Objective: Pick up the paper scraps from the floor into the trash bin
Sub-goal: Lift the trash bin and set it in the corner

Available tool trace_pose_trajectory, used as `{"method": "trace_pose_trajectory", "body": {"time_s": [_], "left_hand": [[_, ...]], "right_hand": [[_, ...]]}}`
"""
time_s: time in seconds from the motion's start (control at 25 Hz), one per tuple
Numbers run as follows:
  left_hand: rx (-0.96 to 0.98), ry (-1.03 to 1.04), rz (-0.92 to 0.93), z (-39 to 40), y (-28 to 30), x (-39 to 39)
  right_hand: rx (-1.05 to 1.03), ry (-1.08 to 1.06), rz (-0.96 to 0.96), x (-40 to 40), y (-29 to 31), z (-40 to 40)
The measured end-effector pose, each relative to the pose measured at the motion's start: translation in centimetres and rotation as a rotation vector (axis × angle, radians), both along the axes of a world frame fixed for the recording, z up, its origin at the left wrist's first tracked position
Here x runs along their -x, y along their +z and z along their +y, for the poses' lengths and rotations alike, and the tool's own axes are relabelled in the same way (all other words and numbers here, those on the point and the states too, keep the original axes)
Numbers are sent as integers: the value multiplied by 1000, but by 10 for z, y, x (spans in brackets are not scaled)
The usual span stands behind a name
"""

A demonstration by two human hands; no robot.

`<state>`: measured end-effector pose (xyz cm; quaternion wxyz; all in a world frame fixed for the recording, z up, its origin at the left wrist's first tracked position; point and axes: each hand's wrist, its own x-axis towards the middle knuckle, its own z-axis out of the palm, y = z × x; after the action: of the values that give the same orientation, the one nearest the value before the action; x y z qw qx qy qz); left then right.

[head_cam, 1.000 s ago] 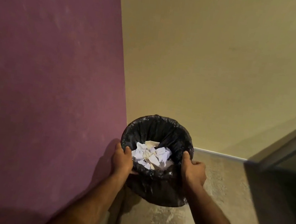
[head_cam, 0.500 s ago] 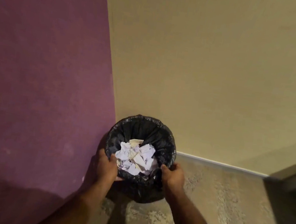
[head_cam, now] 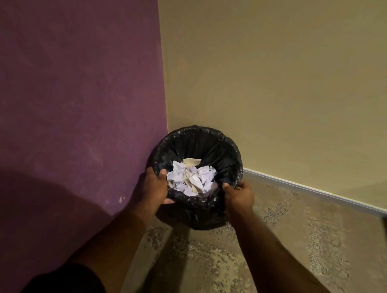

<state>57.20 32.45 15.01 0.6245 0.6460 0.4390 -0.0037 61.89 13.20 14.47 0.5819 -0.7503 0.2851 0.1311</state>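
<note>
Black-lined trash bin (head_cam: 231, 158) — white paper scraps (head_cam: 193, 178) inside — gripped at its rim between left hand (head_cam: 151, 190) and right hand (head_cam: 239, 198).

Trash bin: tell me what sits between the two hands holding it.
In the head view, the left hand and right hand grip opposite sides of the black-lined trash bin; between them lie crumpled white paper scraps inside it.

A plain indoor room corner, likely a home: a purple wall (head_cam: 61, 79) meets a cream wall (head_cam: 295, 73), with a white baseboard (head_cam: 317, 191) above a speckled floor (head_cam: 275, 230).
</note>
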Motion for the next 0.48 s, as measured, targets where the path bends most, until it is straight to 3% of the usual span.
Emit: {"method": "trace_pose_trajectory", "body": {"time_s": [0.16, 0.36, 0.48], "left_hand": [[-15, -54, 42, 5, -6, 0], [-520, -219, 229, 6, 18, 7], [-612, -271, 239, 1, 63, 5]], "right_hand": [[61, 63, 15, -2, 4, -2], [206, 197, -57, -3, 39, -7], [323, 296, -88, -4, 84, -5]]}}
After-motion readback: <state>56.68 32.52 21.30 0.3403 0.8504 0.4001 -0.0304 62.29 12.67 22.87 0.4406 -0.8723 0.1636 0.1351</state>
